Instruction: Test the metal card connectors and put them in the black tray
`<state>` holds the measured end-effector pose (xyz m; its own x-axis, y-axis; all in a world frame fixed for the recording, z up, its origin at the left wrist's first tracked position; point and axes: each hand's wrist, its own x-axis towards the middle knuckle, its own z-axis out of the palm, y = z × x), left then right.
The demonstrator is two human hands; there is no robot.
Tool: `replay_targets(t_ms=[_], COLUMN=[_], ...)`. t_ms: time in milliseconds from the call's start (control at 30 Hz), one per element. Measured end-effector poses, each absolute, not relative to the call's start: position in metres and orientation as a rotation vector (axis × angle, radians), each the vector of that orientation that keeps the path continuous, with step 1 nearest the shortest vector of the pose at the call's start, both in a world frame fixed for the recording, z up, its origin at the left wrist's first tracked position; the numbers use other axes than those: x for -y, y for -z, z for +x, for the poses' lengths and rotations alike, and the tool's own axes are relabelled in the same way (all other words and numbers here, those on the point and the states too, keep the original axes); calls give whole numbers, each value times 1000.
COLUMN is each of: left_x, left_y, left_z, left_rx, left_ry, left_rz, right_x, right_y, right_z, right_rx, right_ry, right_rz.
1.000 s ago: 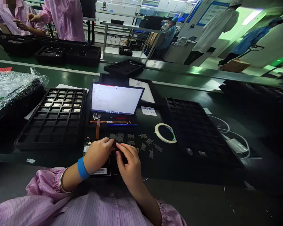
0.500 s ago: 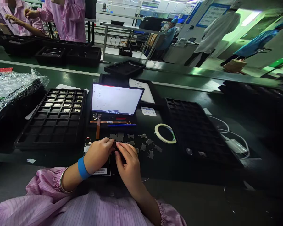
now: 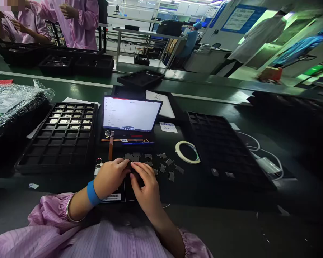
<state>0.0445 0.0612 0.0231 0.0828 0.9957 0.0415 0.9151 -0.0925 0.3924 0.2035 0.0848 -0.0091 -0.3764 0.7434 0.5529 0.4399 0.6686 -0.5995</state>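
My left hand [image 3: 111, 178], with a blue band at the wrist, is closed, its thumb and forefinger pinched close to my right fingertips. My right hand [image 3: 146, 182] is closed too, its fingers bent toward the same spot. Whatever small dark piece they may hold is hidden by the fingers. Just beyond the fingertips lie flat grey plates [image 3: 132, 157]. Several small thin modules [image 3: 162, 167] are scattered to the right of them. A brown flat ribbon cable [image 3: 111, 146] lies beyond my left hand. Under my wrists a dark panel with a barcode label [image 3: 113, 197] shows in part.
A lit screen [image 3: 130, 114] stands ahead, with an orange strip [image 3: 118, 140] and a blue pen-like stick [image 3: 138, 143] before it. A tray of parts [image 3: 56, 148] is at left; a tape roll [image 3: 178, 153] and a dark tray [image 3: 220, 143] are at right. Co-workers stand across the bench.
My hands stay together at nearly the same place. The whole view has shifted slightly left. Across the bench, the co-workers' hands have moved, and the walkers at right have shifted to the right.
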Motion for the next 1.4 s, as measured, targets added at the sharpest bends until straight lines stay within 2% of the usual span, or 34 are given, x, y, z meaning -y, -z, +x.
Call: replay_targets(t_ms=[1400], left_x=[-61], left_y=[-16], left_z=[42], left_rx=[-1889], left_ry=[-572], left_rz=[2143], right_x=[-85], right_y=[9], right_z=[205], right_rx=[2019], right_ry=[-477], right_rz=[-884])
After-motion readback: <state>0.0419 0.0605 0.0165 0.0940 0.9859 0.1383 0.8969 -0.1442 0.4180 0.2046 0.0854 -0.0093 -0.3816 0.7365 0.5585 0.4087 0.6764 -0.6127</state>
